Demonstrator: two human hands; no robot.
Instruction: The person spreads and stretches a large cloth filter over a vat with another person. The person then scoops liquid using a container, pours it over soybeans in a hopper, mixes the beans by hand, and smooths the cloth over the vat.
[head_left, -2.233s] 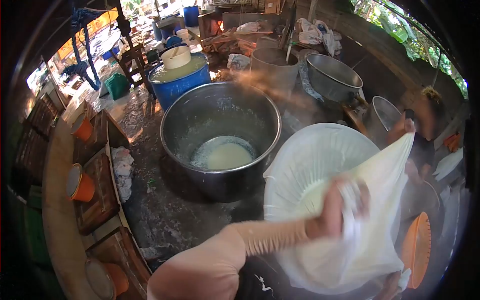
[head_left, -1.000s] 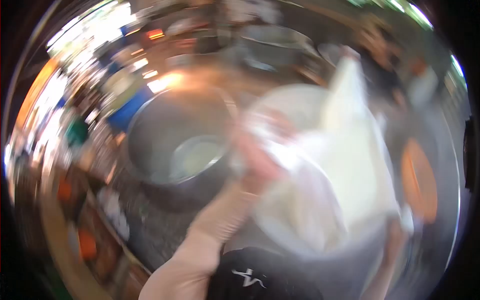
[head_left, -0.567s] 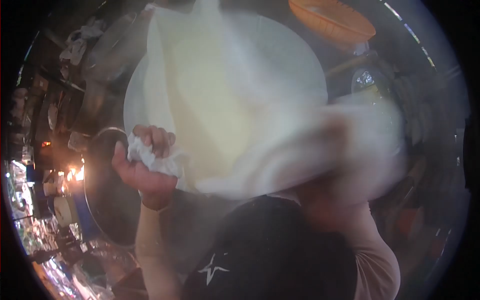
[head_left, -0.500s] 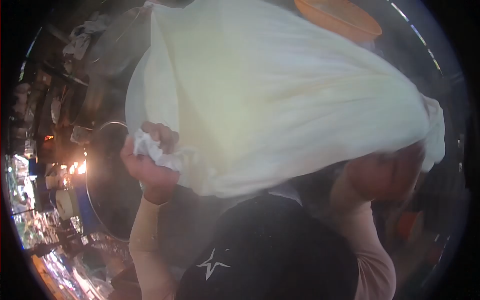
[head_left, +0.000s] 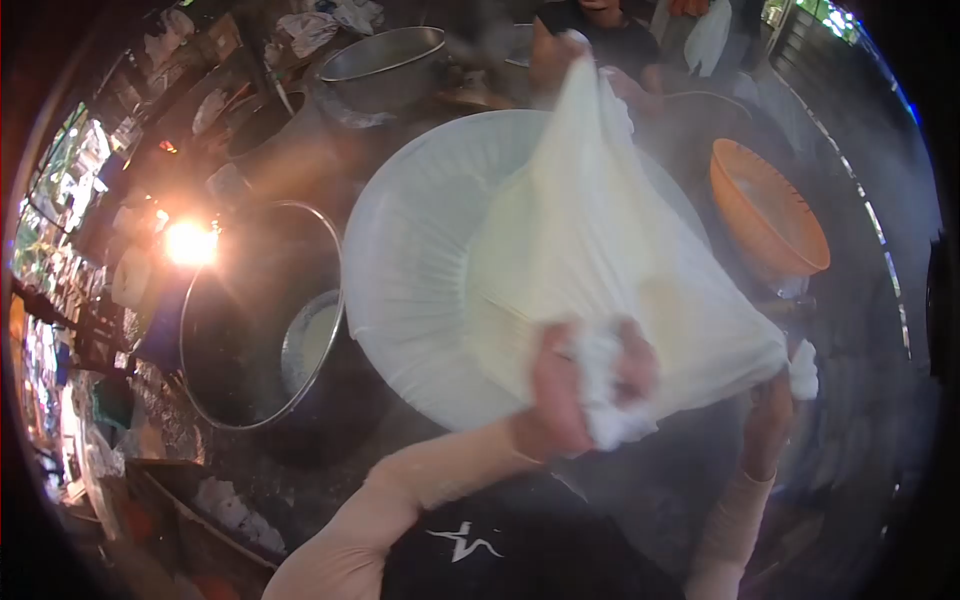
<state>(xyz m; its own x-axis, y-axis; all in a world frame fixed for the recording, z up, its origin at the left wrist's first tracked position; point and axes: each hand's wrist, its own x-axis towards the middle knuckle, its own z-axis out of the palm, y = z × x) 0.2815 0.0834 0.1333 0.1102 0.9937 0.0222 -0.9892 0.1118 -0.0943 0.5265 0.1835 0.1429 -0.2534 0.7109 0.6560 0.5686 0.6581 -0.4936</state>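
A large white cloth (head_left: 590,220), wet-looking and pale yellow in places, is stretched up over a wide round whitish tub (head_left: 410,270). My left hand (head_left: 565,385) is closed around a bunched edge of it, slightly smeared by motion. Farther right, my right hand (head_left: 770,400) grips another corner, with a tuft of cloth sticking out beyond the fingers. The cloth's far corner rises to a peak near the hands of another person (head_left: 600,50) across the tub. What lies beneath the cloth is mostly hidden.
To the left stands a dark, wide pot (head_left: 235,330) with a metal rim and a pale bowl inside. A bright fire (head_left: 190,242) burns beyond it. An orange basin (head_left: 770,210) sits tilted at right; a metal pot (head_left: 385,75) is behind. Steam hazes the view.
My left hand has moved rightward, closer to my right hand, drawing the cloth narrower. The view has shifted, so the tub, the dark pot and the other person now show more fully.
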